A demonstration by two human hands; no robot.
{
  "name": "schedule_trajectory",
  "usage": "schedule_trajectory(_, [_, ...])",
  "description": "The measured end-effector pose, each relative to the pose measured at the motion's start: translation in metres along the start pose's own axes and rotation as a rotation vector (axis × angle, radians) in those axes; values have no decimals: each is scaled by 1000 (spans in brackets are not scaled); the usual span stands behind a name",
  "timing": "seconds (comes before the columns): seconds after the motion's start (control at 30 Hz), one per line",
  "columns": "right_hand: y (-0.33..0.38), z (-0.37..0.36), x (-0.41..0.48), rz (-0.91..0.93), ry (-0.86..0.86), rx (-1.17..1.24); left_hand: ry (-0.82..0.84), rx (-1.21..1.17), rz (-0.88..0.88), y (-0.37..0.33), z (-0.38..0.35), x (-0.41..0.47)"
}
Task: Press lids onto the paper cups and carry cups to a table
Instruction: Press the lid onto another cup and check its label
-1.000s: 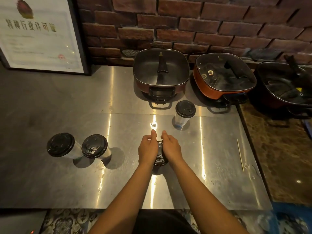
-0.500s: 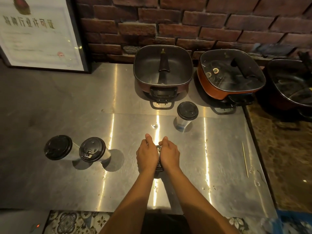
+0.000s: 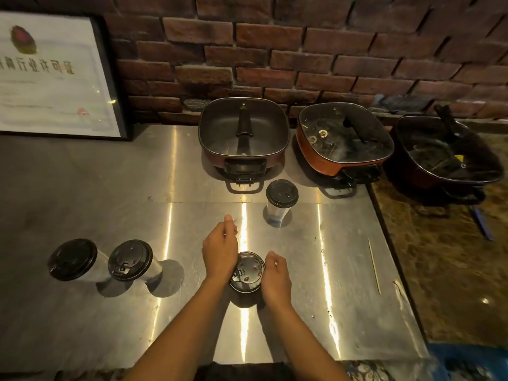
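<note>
Near the front edge of the steel counter (image 3: 110, 188), centre of view: centre lidded cup (image 3: 247, 274), upright, black lid on top with its face uncovered. Left hand (image 3: 220, 251) is just left of the lid, its wrist edge overlapping the rim in this view. Its fingers are loosely curled and point away, thumb forward, nothing pinched. Right hand (image 3: 276, 276) is just right of the lid, right by the rim. Its fingers curl under and are hidden, so cannot tell if it grips the cup or only touches it. Hands are apart, one on each side of the cup.

Left side of the counter: far-left cup (image 3: 72, 259) and second cup (image 3: 130, 259), both with black lids, side by side and very close; actual contact unclear. Back cup (image 3: 282, 195), also lidded, stands beyond the hands and slightly right, just in front of the pots.

Along the brick wall (image 3: 302, 50): left pot (image 3: 243, 130), square, dark inside; orange pot (image 3: 345, 138) with a glass lid, tilted; dark pot (image 3: 445, 152) off the steel, on a brown stone surface. Thin wooden stick (image 3: 374, 266) lies flat near the counter's right edge. Framed certificate (image 3: 55, 75) leans at the back left.
</note>
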State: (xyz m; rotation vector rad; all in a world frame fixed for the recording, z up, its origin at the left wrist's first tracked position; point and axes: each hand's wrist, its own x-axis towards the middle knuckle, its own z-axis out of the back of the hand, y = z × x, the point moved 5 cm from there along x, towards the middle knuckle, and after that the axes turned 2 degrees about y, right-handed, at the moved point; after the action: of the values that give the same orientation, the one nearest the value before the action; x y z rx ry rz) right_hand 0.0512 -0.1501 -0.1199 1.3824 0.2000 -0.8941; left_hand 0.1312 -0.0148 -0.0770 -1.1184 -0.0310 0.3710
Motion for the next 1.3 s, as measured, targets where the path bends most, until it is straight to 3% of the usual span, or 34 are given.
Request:
schedule_trajectory(0.17, [32, -5, 4, 193, 28, -237, -25, -53, 133, 12, 10, -11])
schedule_trajectory(0.37, [39, -26, 7, 202, 75, -509, 97, -117, 479, 45, -9, -34])
schedule_trajectory(0.47, [34, -27, 9, 189, 75, -475, 72, -191, 575, 52, -16, -37])
schedule_trajectory(0.8, [25, -28, 14, 107, 104, -246, -66, -128, 407, 37, -4, -23])
schedule_trajectory(1.03, [9, -13, 7, 1, 110, -243, -20, -110, 182, 15, 4, -9])
schedule_trajectory(1.17, [12, -3, 3, 162, 59, -471, 84, -32, 93, 7, 1, -11])
schedule_trajectory(1.3, [36, -7, -9, 545, 83, -765, 105, -46, 94, 7, 6, -9])
